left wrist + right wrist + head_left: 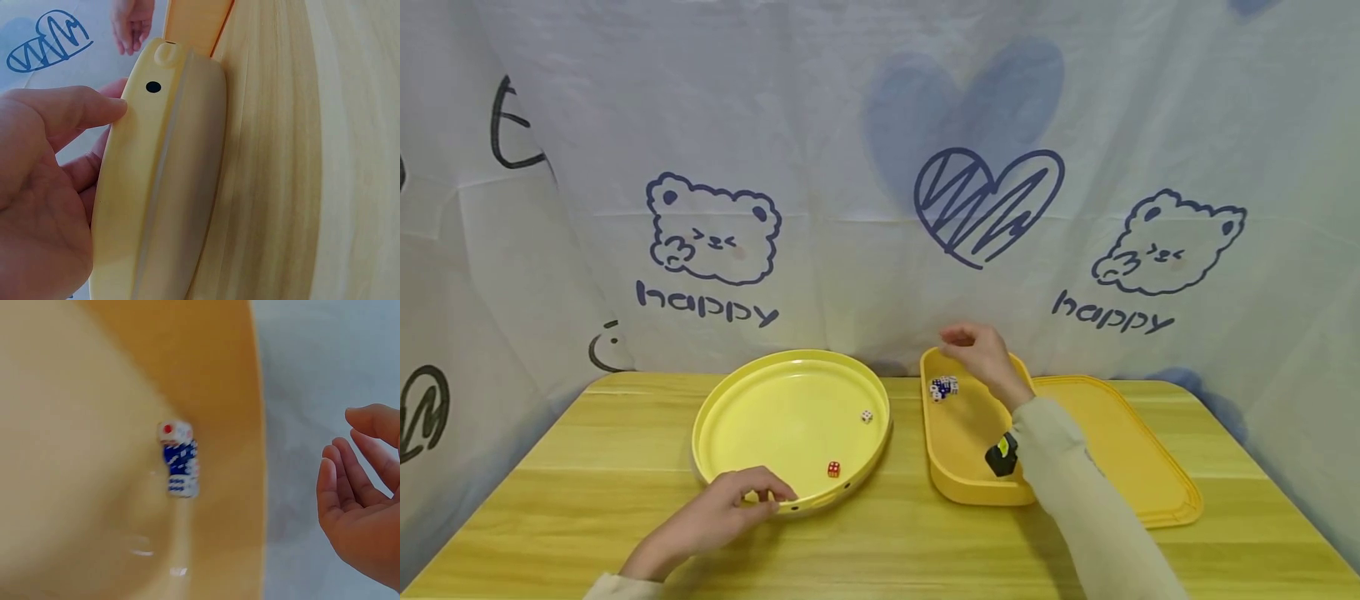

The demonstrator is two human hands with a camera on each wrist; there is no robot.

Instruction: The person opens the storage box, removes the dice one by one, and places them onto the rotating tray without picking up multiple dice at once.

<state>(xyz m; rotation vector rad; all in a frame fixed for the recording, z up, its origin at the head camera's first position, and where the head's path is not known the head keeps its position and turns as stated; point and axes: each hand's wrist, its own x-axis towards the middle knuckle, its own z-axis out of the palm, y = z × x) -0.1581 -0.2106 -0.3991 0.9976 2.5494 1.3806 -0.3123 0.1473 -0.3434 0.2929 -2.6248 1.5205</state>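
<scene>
My left hand is at the near rim of a round yellow tray. In the left wrist view its thumb presses the outer wall while the other fingers reach behind the rim, pinching it. A red die and a white die lie in the tray. My right hand hovers over the far end of an orange-yellow bin, holding nothing, fingers loosely bent. Below it, white and blue dice sit clustered against the bin's wall; the right wrist view shows these dice close up.
A flat orange-yellow lid lies to the right of the bin, partly behind my right sleeve. A black device shows beside that sleeve, over the bin. Behind the wooden table hangs a printed curtain.
</scene>
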